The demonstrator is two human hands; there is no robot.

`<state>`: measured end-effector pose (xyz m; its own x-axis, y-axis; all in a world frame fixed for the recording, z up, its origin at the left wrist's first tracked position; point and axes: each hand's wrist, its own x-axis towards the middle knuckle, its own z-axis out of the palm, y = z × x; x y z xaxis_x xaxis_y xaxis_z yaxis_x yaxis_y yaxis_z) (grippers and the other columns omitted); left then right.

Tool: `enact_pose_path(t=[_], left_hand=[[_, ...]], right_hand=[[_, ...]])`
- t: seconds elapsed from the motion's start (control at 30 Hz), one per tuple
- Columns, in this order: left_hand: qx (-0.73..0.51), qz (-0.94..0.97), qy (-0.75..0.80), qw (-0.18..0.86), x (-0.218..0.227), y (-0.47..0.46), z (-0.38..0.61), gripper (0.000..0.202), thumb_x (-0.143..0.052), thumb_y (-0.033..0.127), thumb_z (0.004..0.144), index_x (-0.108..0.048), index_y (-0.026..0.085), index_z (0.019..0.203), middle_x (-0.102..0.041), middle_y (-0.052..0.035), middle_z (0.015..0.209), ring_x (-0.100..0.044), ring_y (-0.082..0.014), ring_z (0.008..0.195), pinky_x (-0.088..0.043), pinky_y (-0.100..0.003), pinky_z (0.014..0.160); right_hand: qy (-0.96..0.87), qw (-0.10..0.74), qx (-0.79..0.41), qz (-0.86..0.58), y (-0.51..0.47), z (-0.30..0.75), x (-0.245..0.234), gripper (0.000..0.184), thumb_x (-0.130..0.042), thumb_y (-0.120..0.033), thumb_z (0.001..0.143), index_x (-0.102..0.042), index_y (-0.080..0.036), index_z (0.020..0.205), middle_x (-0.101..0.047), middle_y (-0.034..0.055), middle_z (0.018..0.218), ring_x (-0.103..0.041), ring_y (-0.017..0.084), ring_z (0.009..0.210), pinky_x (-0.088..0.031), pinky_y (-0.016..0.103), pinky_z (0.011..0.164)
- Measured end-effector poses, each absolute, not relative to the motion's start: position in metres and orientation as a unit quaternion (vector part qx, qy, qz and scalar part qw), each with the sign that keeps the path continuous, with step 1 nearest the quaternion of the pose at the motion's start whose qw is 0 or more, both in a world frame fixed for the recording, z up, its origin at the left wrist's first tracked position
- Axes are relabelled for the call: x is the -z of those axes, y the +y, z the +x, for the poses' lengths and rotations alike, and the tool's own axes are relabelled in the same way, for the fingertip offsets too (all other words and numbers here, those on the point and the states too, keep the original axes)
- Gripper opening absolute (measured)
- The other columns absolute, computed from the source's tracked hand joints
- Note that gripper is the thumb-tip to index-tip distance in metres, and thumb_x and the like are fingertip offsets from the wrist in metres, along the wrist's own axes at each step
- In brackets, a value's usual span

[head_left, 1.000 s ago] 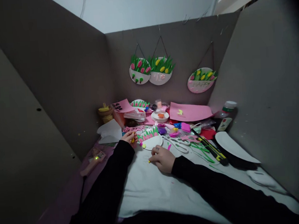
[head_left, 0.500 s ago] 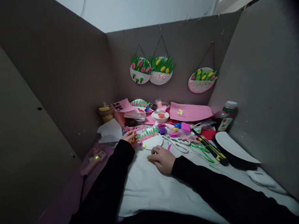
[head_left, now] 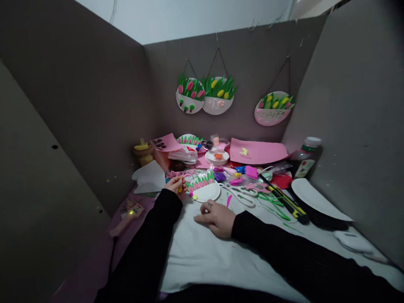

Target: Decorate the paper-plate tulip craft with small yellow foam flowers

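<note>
Left hand (head_left: 176, 186): thumb and fingers pinch a yellow lump (head_left: 179, 189), partly hidden by them, just beside the left edge of the plate.
Right hand (head_left: 218, 218): lies palm down on the white cloth (head_left: 195, 258), index finger pointing left; whether anything sits under its fingertip, I cannot tell.
Plate (head_left: 208, 195): white, lies on the cloth beyond and between the hands; it bears pink tulips (head_left: 200, 184), green leaves along the top and, at its left edge, a yellow flower (head_left: 194, 197).
Scrap (head_left: 229, 200): magenta, lies near the right hand.
Scissors (head_left: 243, 198): white handles, lie right of the plate.
Strips (head_left: 275, 202): green, lie between scissors and cutter (head_left: 288, 204), which is black and yellow.
Bottle (head_left: 305, 157): white-capped, stands by the right panel.
Sheet (head_left: 260, 153): pink, rests at the back.
Hanging plates (head_left: 216, 106): three, decorated with tulips, hang on the rear panel.
</note>
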<state>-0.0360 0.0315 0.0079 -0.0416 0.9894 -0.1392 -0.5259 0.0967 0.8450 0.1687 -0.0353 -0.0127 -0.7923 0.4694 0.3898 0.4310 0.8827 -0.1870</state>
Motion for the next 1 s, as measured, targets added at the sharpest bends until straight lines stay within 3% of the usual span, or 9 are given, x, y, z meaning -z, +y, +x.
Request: enact_pose_path(t=[0.2, 0.4, 0.57, 0.73, 0.87, 1.0], left_hand=[[-0.596, 0.309, 0.406, 0.62, -0.01, 0.028, -0.035, 0.022, -0.071, 0.012, 0.061, -0.055, 0.013, 0.076, -0.059, 0.0002, 0.063, -0.056, -0.0085, 0.048, -0.044, -0.018, 0.042], [-0.553, 0.359, 0.415, 0.627, -0.007, 0.02, -0.027, 0.028, -0.076, 0.02, 0.056, -0.061, 0.011, 0.078, -0.062, -0.0019, 0.061, -0.058, -0.0108, 0.049, -0.046, -0.02, 0.044], [-0.502, 0.431, 0.426, 0.617, -0.004, 0.019, -0.024, 0.039, -0.079, 0.03, 0.051, -0.06, 0.013, 0.081, -0.065, -0.0033, 0.065, -0.059, -0.012, 0.048, -0.042, -0.019, 0.041], [-0.428, 0.535, 0.423, 0.593, 0.001, 0.02, -0.022, 0.039, -0.079, 0.031, 0.049, -0.057, 0.012, 0.075, -0.064, -0.0025, 0.058, -0.056, -0.0107, 0.045, -0.039, -0.018, 0.038], [-0.404, 0.587, 0.394, 0.58, 0.003, 0.015, -0.014, 0.038, -0.078, 0.033, 0.05, -0.056, 0.013, 0.074, -0.062, -0.0005, 0.056, -0.054, -0.0091, 0.044, -0.041, -0.019, 0.041], [-0.397, 0.597, 0.382, 0.583, 0.002, 0.01, -0.006, 0.043, -0.08, 0.033, 0.044, -0.054, 0.013, 0.073, -0.062, -0.0005, 0.058, -0.052, -0.0081, 0.045, -0.041, -0.019, 0.041]], right_hand=[[-0.946, 0.247, -0.052, -0.205, -0.034, 0.172, 0.012, 0.027, -0.054, -0.012, 0.072, -0.066, -0.025, 0.092, -0.054, 0.0049, 0.089, -0.045, 0.018, 0.083, -0.04, 0.03, 0.071], [-0.941, 0.259, -0.082, -0.201, -0.033, 0.169, 0.014, 0.04, -0.051, -0.006, 0.067, -0.063, -0.023, 0.101, -0.056, 0.0053, 0.091, -0.047, 0.018, 0.086, -0.043, 0.031, 0.075], [-0.908, 0.346, -0.127, -0.2, -0.028, 0.17, 0.014, 0.035, -0.048, -0.005, 0.071, -0.064, -0.021, 0.097, -0.06, 0.005, 0.083, -0.051, 0.017, 0.08, -0.045, 0.031, 0.073], [-0.812, 0.483, -0.129, -0.3, -0.023, 0.171, 0.008, 0.02, -0.05, -0.013, 0.077, -0.063, -0.019, 0.091, -0.058, 0.0033, 0.073, -0.053, 0.015, 0.071, -0.045, 0.029, 0.066], [-0.785, 0.512, -0.115, -0.329, -0.021, 0.171, 0.007, 0.015, -0.056, -0.019, 0.076, -0.062, -0.018, 0.091, -0.055, 0.0039, 0.079, -0.052, 0.015, 0.07, -0.045, 0.026, 0.06], [-0.791, 0.509, -0.099, -0.326, -0.02, 0.171, 0.008, 0.013, -0.057, -0.019, 0.078, -0.063, -0.02, 0.089, -0.053, 0.0037, 0.079, -0.052, 0.016, 0.074, -0.045, 0.028, 0.065]])
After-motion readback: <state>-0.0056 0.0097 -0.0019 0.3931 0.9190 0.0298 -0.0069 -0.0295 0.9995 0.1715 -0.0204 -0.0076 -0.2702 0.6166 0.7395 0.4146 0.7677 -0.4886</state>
